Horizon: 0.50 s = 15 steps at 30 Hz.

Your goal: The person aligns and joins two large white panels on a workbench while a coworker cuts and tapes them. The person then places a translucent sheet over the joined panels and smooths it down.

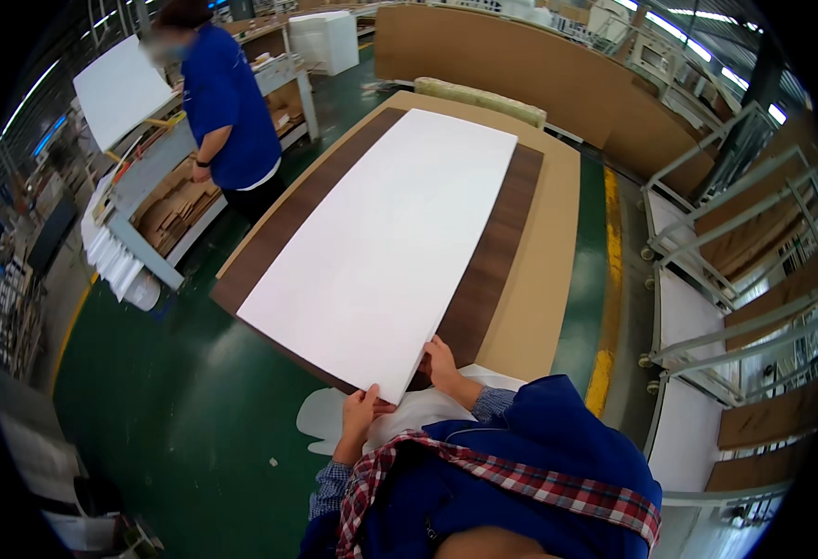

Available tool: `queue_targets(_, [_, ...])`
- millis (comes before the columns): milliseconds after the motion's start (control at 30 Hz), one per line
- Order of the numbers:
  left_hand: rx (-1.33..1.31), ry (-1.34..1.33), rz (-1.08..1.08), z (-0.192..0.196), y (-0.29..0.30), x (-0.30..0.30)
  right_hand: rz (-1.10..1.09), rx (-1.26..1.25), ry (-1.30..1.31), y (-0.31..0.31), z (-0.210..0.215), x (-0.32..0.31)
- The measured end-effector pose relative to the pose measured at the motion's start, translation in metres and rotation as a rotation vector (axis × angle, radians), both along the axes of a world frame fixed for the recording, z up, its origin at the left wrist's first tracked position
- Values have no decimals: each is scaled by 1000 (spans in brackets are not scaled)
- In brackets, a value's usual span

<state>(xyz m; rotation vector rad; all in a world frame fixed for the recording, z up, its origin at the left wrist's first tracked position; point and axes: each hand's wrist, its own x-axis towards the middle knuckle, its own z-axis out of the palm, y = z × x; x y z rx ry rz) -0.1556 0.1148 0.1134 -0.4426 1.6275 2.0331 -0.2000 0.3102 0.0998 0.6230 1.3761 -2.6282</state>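
Observation:
A long white sheet (385, 242) lies on a dark wood-grain panel (488, 270), which rests on a larger brown cardboard sheet (544, 270). My left hand (360, 415) grips the near corner of the white sheet from below its edge. My right hand (443, 363) holds the sheet's near right edge, fingers curled on it. A white foam piece (320, 419) shows under my forearms.
A person in a blue shirt (227, 102) stands at a workbench (162, 200) at upper left, holding a white board (120, 88). Metal rack carts (735, 279) with brown panels stand at right. A yellow floor line (609, 279) runs along the green floor.

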Motion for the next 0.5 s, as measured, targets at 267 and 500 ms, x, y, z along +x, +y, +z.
queue_targets(267, [-1250,941,-162,62,20,7,47,311,130,0,-14,8])
queue_targets(500, [-1171,1067,-395,22,21,-19,-14,515,171,-6,-6,9])
